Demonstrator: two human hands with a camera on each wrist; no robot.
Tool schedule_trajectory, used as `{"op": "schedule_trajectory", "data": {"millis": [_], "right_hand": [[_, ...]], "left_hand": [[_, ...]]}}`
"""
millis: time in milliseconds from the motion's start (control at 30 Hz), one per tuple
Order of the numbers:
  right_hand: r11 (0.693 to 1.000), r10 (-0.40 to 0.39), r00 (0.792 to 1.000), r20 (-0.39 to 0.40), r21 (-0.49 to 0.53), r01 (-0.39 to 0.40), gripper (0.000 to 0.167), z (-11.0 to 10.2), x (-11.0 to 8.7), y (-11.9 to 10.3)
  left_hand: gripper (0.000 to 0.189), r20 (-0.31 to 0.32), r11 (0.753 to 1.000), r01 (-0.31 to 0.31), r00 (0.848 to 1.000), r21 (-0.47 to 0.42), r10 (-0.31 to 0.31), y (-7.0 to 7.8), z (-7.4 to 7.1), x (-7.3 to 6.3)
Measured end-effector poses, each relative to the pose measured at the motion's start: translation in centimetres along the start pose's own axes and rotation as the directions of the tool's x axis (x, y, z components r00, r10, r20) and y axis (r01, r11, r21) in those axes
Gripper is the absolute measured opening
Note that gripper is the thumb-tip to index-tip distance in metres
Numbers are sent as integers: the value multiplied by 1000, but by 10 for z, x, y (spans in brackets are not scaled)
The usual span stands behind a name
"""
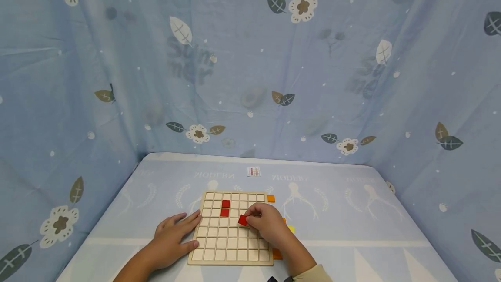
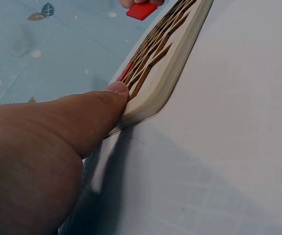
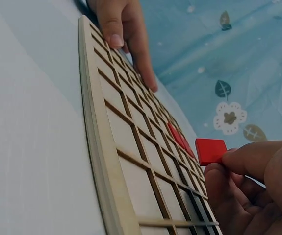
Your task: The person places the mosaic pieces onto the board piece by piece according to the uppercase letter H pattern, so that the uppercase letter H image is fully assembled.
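Right hand [image 1: 268, 222], red tile [image 1: 242, 220] pinched at fingertips [image 3: 232, 157]

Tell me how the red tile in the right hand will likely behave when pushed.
The red tile is probably stiff: its edges look straight though the right hand pinches it. Flat-faced and square-cornered, it should slide rather than roll.

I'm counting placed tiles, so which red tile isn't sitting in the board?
The red tile pinched in the right hand, held above the board; the other two red tiles lie set into it.
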State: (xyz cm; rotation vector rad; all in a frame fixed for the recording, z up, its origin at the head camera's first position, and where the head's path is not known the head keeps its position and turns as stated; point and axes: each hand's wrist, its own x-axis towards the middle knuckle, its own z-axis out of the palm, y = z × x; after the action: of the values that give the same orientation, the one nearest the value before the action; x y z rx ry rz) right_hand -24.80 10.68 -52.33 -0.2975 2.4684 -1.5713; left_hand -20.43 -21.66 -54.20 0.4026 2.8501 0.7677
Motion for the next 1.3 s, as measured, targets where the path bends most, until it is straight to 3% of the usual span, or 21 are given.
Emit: {"op": "schedule_trajectory", "data": {"millis": [467,900,1300], "right_hand": [[975,-93,995,-41,-205,83,8,36,19,-17],[952,-118,992,-39,-289,102,10,56,24,-22],[940,-111,993,-44,-328,90,14,58,25,-20]], "left_hand": [[78,8,1000,15,1000,9,-16,0,1,1],[78,6,1000,7,1000,13,-7,0,-2,0],[77,-2,1000,7,1000,4,-7,1,0,0]]}}
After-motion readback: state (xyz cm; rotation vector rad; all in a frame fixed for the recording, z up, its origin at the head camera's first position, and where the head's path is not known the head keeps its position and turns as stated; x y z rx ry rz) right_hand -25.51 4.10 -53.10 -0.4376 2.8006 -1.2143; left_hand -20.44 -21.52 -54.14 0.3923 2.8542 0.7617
